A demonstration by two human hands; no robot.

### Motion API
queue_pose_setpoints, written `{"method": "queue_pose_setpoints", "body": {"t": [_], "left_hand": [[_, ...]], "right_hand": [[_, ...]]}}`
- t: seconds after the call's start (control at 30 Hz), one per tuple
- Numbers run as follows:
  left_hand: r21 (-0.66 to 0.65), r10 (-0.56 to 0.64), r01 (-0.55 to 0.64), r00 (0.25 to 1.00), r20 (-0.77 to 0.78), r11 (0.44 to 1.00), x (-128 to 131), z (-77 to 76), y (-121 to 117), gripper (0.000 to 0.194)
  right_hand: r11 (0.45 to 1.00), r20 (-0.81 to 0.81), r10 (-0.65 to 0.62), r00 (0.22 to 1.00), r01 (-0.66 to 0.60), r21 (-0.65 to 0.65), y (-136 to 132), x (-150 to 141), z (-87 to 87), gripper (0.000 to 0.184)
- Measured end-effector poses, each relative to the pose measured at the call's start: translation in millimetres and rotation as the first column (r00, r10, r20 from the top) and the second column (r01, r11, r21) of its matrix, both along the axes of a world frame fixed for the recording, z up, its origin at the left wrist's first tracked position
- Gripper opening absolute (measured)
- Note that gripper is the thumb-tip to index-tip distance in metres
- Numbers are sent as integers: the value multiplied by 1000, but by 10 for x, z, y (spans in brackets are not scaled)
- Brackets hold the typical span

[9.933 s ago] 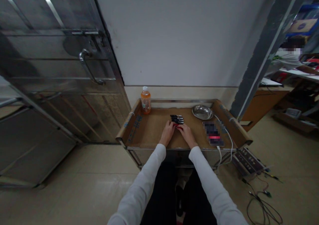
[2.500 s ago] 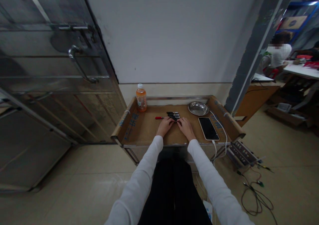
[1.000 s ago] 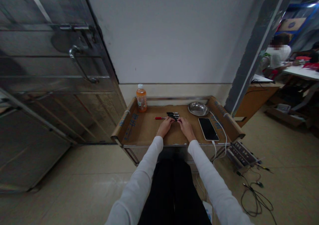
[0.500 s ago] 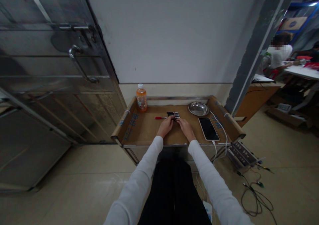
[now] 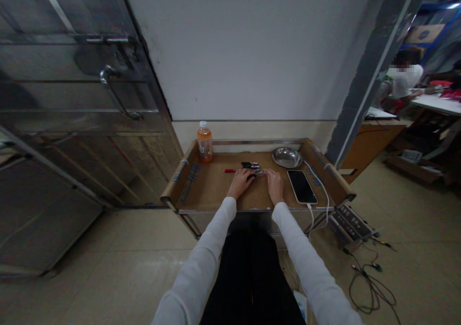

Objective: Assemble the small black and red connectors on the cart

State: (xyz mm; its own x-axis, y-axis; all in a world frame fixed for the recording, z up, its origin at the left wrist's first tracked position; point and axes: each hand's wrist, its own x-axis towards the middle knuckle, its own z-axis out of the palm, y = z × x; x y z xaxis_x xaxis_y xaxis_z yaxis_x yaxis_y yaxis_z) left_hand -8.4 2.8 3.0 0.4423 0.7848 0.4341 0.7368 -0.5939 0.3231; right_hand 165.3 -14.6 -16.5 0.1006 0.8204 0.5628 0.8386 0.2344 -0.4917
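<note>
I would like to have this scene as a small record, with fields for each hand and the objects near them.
Left hand: at the left end of a pen; grip unclear
Right hand: fingertips at its right end; grip unclear
Beyond hands: black pens, lying together
Left of pens: red pen, partly hidden
Back left: orange drink bottle, upright
Back right: metal dish
Front right: smartphone, screen dark, cable attached
Surface: cardboard
</note>
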Motion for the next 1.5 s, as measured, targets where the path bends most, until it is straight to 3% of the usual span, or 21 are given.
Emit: {"method": "queue_pose_setpoints", "body": {"t": [0.23,0.4,0.57,0.7,0.87,0.97,1.07,1.17,1.3,1.5], "left_hand": [[88,-17,10,996,86,996,1,-38,10,23],[117,-22,8,993,113,993,-7,-45,1,23],[114,-42,25,988,152,993,-34,-22,-41,25],[78,-71,61,987,145,995,-43,-22,-84,29],[53,50,-60,985,168,997,-22,-2,-147,28],[51,223,-232,965,140,971,-20,43,-201,25],[44,480,-485,873,87,873,-43,79,-256,23],[8,630,-631,775,51,776,-67,67,-285,25],[6,680,-681,732,45,732,-61,11,-270,32],[11,610,-614,786,104,789,-39,-1,-185,34]], "right_hand": [[997,62,-63,996,65,-33,-20,-18,14,36],[996,22,-82,996,83,-33,-32,-29,43,36],[993,-50,122,991,-121,12,-67,-60,113,41],[945,-74,326,942,-326,17,-138,-96,196,61],[910,19,413,910,-414,19,-177,-140,230,73],[922,31,385,923,-385,28,-129,-153,179,69],[949,49,316,948,-316,4,-62,-153,98,55],[969,116,246,962,-242,-42,-24,-149,35,36],[980,154,198,968,-193,-48,-23,-147,15,32],[981,181,195,964,-191,-41,-29,-144,24,34]]}}
